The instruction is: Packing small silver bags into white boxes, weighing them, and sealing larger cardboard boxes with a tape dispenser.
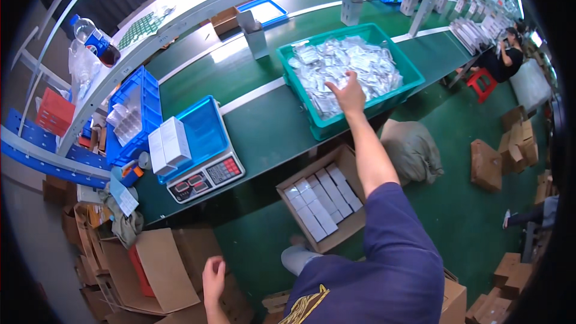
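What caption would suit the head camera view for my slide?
Right hand over a green bin of clear plastic packets, near a digital scale bearing white boxes.

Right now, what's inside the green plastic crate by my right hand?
The green plastic crate holds a loose heap of shiny, whitish plastic packets. Your right hand hides part of the heap, and the top layer covers whatever lies deeper.

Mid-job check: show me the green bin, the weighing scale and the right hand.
Green bin [329, 127]: head view, on its front wall.
Weighing scale [223, 170]: head view, on its keypad.
Right hand [350, 96]: head view, on its back.
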Action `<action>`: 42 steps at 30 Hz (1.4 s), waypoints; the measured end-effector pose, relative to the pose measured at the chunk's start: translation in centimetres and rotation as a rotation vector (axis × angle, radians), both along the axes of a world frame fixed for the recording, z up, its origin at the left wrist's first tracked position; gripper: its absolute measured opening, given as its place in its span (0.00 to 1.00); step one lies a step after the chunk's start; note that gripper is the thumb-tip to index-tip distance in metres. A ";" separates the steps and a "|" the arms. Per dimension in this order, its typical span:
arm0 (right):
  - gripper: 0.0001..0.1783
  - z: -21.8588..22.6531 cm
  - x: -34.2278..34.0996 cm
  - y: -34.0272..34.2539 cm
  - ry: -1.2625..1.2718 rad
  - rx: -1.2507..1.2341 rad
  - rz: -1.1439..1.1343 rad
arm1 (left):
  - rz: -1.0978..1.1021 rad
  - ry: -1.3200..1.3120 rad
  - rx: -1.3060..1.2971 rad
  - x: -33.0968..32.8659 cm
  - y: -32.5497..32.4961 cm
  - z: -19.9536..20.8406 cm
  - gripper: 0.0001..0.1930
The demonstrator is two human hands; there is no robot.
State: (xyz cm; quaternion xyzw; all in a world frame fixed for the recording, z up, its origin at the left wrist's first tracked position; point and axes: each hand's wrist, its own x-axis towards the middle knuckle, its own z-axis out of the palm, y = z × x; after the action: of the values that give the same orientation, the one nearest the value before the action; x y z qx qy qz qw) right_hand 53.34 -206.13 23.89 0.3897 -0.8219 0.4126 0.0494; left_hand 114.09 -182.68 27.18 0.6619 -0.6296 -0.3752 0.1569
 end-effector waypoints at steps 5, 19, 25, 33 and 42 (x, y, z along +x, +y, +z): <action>0.33 -1.9 -0.9 -0.8 0.173 -0.191 0.084 | -0.196 0.307 -0.112 -10.3 -18.4 3.3 0.16; 0.35 -0.7 0.2 0.4 -0.117 0.068 -0.085 | -0.188 0.194 -0.464 -37.6 -71.6 -7.9 0.55; 0.20 -3.7 -0.9 0.9 -0.297 -0.267 -0.174 | -0.387 0.713 -0.189 -39.7 -74.1 -11.3 0.44; 0.20 12.6 15.7 -12.2 -0.306 -0.384 0.199 | -0.415 0.445 -0.460 -32.9 -53.4 -0.9 0.38; 0.20 18.3 25.9 -11.2 0.352 0.088 0.693 | -0.473 0.354 -0.597 -19.4 -42.3 8.0 0.60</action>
State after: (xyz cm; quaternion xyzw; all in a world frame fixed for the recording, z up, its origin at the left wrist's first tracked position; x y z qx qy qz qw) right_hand 79.22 -217.32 42.18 0.7107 -0.6375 0.2958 0.0308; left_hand 94.68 -224.98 35.14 0.3497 -0.8087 -0.3099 0.3572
